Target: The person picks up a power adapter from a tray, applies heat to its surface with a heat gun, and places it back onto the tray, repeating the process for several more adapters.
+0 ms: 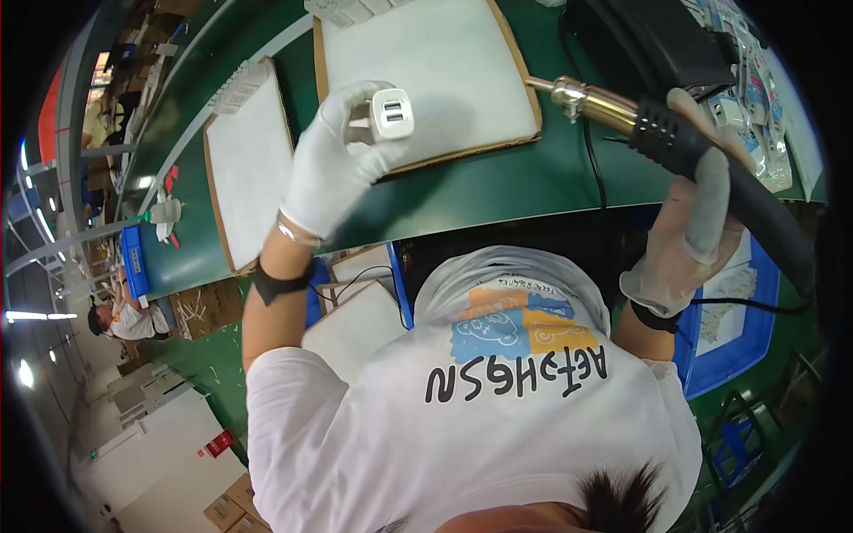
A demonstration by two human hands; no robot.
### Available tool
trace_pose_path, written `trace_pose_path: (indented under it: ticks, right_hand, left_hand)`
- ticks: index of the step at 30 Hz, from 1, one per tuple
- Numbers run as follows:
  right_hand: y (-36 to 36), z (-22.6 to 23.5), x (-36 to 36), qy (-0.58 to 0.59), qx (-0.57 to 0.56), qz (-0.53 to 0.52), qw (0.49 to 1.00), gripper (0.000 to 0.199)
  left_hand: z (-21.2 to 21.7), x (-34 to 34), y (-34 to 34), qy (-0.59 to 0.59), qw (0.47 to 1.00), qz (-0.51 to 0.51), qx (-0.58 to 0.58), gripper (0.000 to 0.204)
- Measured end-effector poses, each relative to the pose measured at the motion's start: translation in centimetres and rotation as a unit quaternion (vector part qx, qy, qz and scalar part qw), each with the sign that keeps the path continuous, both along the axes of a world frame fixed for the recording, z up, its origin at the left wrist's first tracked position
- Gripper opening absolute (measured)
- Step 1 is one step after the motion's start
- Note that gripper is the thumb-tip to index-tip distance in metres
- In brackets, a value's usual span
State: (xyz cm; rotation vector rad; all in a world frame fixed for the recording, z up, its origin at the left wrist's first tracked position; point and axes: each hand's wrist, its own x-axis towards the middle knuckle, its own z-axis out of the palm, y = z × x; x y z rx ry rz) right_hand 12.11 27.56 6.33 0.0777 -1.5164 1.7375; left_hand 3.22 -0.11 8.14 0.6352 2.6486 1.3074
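My left hand (pixel 330 158), in a white glove, pinches a white two-port USB wall charger (pixel 392 115) between thumb and fingers. The ports face up, and a prong shows at the charger's left side. In my gloved right hand (pixel 697 213) is the black handle of a soldering iron (pixel 662 133), with a metal barrel and a thin copper-coloured tip. That tip points left toward the charger, a good gap away from it. Beneath the charger lies a white-topped board (pixel 435 71) with brown edges, with several white chargers (pixel 355 11) along its far end.
Another white-topped board (pixel 253 169) on the green table (pixel 480 191) carries a row of white chargers (pixel 240 86). A black box (pixel 644 40) and clear plastic packages (pixel 755 98) stand at the far right. Below the table edge is a blue bin (pixel 764 329). Another person (pixel 133 318) sits at far left.
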Motion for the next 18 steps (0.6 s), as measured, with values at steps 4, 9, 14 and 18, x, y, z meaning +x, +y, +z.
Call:
trace_pose_path:
  ticks: [4,9,14,18]
  right_hand:
    - [-0.2,0.3,0.1,-0.008,0.034,-0.084,0.996,0.03]
    - [0.8,0.8,0.9,-0.06,0.097,-0.134,0.984,0.036]
    - [0.7,0.4,0.9,-0.045,0.177,-0.087,0.979,0.043]
    - [0.4,0.6,2.5,-0.031,0.139,0.073,0.987,0.039]
  left_hand:
    - [-1.4,3.7,2.0,-0.08,0.973,0.049,0.209,0.048]
    - [-3.3,5.6,3.1,-0.084,0.968,0.07,0.227,0.049]
    - [-4.2,6.3,3.5,-0.042,0.98,0.078,0.18,0.048]
    - [-4.3,6.5,3.3,-0.037,0.985,0.09,0.141,0.048]
